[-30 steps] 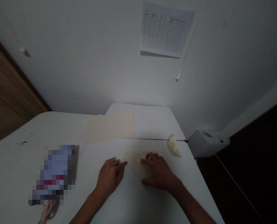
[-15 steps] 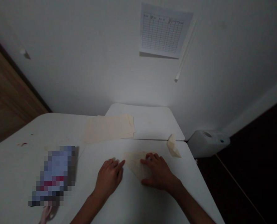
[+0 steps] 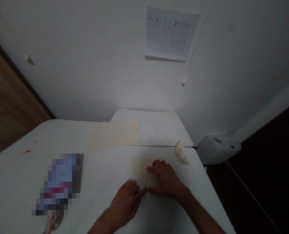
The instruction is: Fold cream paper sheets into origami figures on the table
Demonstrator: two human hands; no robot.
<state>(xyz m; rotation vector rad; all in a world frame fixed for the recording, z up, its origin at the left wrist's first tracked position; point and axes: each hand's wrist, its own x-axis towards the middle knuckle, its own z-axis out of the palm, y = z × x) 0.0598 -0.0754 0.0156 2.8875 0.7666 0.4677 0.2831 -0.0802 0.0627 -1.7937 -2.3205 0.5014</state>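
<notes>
A thin cream sheet of paper (image 3: 138, 165), folded to a pointed shape, lies flat on the white table. My right hand (image 3: 167, 178) rests over its right side, fingers spread and pressing it down, hiding that part. At the sheet's lower point, my left hand (image 3: 128, 200) touches the slanted edge with its outstretched thumb; its other fingers are partly bent, apart from the thumb, and it grips nothing. Farther back on the right stands a small folded paper piece (image 3: 181, 153) of the same cream colour.
A stack of cream paper sheets (image 3: 115, 134) lies at the back left. A blurred blue packet (image 3: 60, 182) is on the left of the table (image 3: 105, 172). Beyond the right edge is a white plastic jerrycan (image 3: 210, 151). A printed chart (image 3: 169, 35) hangs on the wall.
My left hand has slid right and toward me, from the sheet's left corner along its slanted edge to the lower point. My right hand has stayed in place on the paper.
</notes>
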